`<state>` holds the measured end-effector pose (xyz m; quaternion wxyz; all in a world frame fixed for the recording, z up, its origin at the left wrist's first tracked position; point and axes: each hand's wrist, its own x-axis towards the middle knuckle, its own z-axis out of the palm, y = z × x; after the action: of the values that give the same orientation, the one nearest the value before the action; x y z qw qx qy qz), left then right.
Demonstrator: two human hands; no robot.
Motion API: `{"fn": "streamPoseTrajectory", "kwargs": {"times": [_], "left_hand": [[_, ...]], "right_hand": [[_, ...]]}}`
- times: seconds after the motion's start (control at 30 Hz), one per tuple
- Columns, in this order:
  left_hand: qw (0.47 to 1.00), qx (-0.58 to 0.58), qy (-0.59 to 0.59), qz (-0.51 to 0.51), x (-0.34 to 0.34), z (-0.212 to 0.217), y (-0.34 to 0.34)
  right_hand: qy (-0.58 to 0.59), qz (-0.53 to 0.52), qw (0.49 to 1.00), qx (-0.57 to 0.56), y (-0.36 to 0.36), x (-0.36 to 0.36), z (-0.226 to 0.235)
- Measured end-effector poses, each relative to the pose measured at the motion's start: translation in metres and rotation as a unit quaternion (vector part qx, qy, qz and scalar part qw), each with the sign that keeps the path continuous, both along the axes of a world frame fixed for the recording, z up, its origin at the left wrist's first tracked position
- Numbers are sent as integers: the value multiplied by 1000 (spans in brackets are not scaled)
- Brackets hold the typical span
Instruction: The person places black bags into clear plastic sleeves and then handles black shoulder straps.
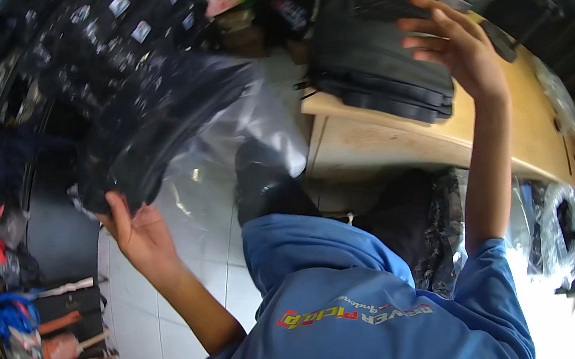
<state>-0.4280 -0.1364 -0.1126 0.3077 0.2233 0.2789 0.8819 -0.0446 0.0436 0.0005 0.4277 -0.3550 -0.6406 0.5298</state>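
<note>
Over on the left, crowded shelving carries a blue bundle (16, 315) and assorted wrapped bits. Next, the left hand (141, 234), thumb and fingers nearly closed, grips the edge of a clear plastic sleeve (276, 132) with a black item (167, 120) apparently inside, held over the floor tiles; a heap of glossy black packages (117, 25) crowds up behind. Then a black case (374, 36), contents hidden, sits on the wooden desk (536, 119). The right hand (462, 47), fingers loosely spread and seemingly empty, overlaps it; I can't tell if they touch. Crumpled clear plastic (559, 233) lies beyond, low by the desk.

Room: desk (530, 120) strip right of black case (376, 47) | Block: plastic sheeting (177, 110) — left of desk
</note>
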Motion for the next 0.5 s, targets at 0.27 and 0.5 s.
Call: {"fn": "streamPoseTrajectory", "kwargs": {"times": [0.27,0.5], "left_hand": [[935,-222,-142,236,-145,-221,-129],[778,-353,-394,338,-257,-393,-263]], "right_hand": [[79,-75,994,17,5,20,-44],[127,-161,979,-18,-5,56,-63]]}}
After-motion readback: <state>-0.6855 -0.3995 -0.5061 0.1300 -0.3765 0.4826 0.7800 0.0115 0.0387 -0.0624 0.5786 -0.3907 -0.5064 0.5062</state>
